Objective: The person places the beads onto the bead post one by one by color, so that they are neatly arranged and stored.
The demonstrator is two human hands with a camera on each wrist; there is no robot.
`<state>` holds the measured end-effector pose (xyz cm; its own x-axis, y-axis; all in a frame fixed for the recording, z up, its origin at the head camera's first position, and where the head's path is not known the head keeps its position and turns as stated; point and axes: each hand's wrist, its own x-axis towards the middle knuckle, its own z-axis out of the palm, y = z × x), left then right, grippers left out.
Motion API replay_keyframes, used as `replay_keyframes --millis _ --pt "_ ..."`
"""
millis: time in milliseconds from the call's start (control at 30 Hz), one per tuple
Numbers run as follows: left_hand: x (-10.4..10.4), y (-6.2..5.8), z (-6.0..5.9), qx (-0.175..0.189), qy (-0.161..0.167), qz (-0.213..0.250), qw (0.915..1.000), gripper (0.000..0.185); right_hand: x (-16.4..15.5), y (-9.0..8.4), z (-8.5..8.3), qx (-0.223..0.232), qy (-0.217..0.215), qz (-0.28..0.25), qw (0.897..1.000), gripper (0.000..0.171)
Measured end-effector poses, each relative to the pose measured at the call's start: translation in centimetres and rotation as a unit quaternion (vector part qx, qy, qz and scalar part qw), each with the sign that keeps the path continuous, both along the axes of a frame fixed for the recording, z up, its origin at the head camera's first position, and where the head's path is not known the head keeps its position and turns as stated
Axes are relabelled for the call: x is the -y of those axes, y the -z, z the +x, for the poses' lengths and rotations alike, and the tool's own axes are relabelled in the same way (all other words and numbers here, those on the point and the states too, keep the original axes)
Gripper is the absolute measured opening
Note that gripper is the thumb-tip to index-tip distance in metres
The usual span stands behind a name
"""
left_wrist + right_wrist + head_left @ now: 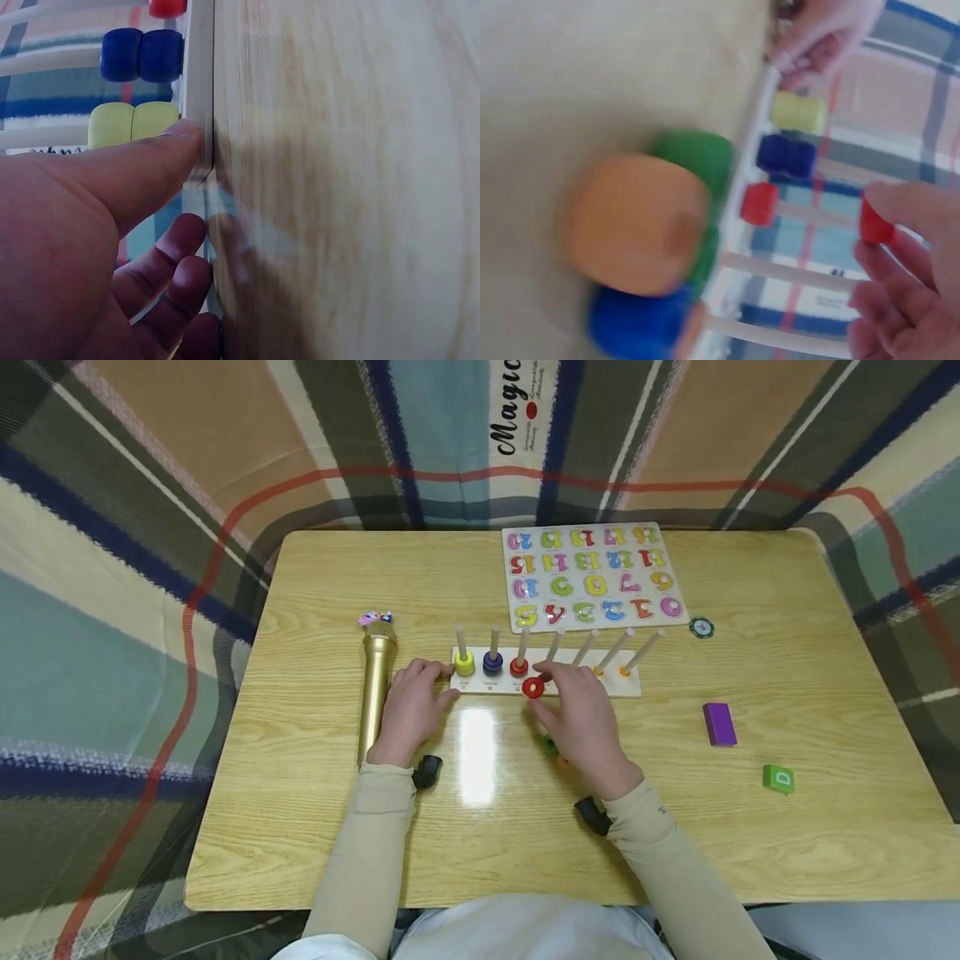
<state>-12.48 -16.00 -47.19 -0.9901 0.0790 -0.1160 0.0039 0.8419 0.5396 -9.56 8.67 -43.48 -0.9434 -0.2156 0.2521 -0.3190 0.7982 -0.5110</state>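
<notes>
Between the right hand's [588,727] thumb and fingers sits a red ring [533,687], small, stiff, probably light, best pinched by its rim, just before the peg board [630,687]. Beside it, the left hand [411,706] lies open, thumb pressing the board's end.

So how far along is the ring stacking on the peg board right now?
Done: yellow rings, blue rings and one red ring sit on the first three pegs. In hand: the right hand pinches a second red ring, while the left hand steadies the peg board. Left: four pegs look bare; loose rings wait on the table.
</notes>
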Motion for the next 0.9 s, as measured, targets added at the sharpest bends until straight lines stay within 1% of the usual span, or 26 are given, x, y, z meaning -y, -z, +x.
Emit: replay_keyframes --millis 67,133,233,333,433,533,733,900 --pt "0.0 0.0 0.0 0.0 0.001 -0.001 1.0 0.042 0.0 -0.8 -0.6 -0.04 0.016 -0.028 0.999 0.039" --pt "0.0 0.0 0.0 -0.001 0.001 -0.002 1.0 0.041 0.1 -1.5 -1.4 -0.077 0.028 -0.051 0.995 0.036" --pt "0.0 0.0 0.0 -0.004 0.003 -0.002 1.0 0.041 0.5 -2.4 -2.7 -0.11 0.034 -0.077 0.99 0.036" --pt "0.0 0.0 0.0 -0.005 0.003 -0.003 1.0 0.041 1.1 -2.9 -3.6 -0.11 0.033 -0.081 0.99 0.036" --pt "0.0 0.0 0.1 -0.005 0.005 -0.003 1.0 0.041 1.5 -3.1 -4.0 -0.108 0.039 -0.071 0.991 0.035" --pt "0.0 0.0 0.0 -0.01 0.008 -0.001 0.9999 0.041 1.7 -3.3 -4.1 -0.107 0.049 -0.061 0.991 0.037" --pt "0.2 0.2 0.1 -0.013 0.004 0.002 0.9999 0.041 1.7 -3.3 -4.1 -0.092 0.049 -0.073 0.992 0.041" --pt "0.3 0.3 0.0 -0.012 0.009 0.005 0.9999 0.041 1.2 -3.3 -3.8 -0.105 0.051 -0.084 0.99 0.038"
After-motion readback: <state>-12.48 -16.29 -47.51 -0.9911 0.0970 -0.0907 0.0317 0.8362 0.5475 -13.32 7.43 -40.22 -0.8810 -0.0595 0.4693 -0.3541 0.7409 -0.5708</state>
